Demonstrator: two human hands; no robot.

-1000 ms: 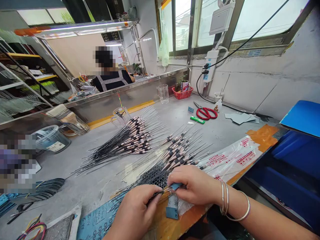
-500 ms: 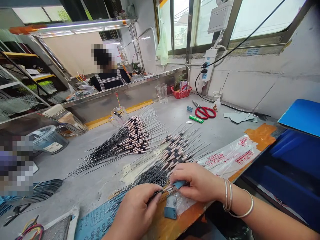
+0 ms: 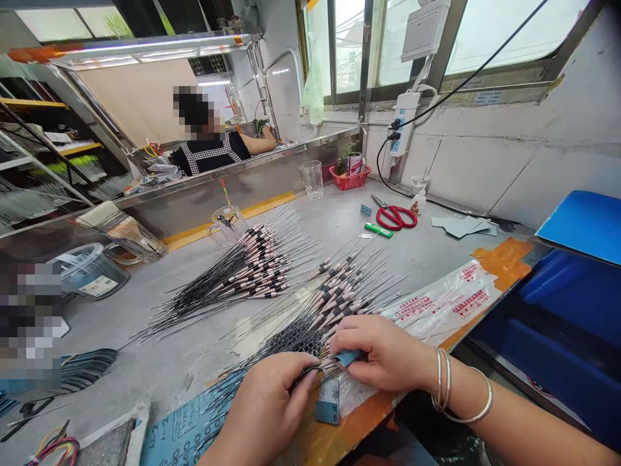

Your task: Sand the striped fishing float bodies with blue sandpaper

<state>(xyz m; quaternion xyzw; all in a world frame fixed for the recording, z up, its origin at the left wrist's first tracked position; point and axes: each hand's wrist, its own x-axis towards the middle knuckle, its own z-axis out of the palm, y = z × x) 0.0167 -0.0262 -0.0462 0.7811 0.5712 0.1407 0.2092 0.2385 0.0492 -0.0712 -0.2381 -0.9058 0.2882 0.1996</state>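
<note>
My left hand (image 3: 264,414) is closed near the table's front edge, pinching the thin black stem of a fishing float from the near pile (image 3: 334,301). My right hand (image 3: 383,353), with bangles on the wrist, is closed on a small folded blue piece of sandpaper (image 3: 348,357) wrapped round the same stem. A second blue sandpaper piece (image 3: 328,401) lies just below the hands. A larger pile of floats (image 3: 252,272) with pink and black bodies fans out further back on the grey table (image 3: 160,362).
Red scissors (image 3: 398,217), a green lighter (image 3: 379,230), a glass (image 3: 312,179) and a red basket (image 3: 350,178) stand at the back. Printed plastic bags (image 3: 446,301) lie right, a blue bin (image 3: 572,298) beyond. A tub (image 3: 90,272) sits left. Another person (image 3: 208,139) works behind the divider.
My hands have stayed almost in place on the float stem, the right shifting slightly. The person behind the divider has stretched an arm out to the right.
</note>
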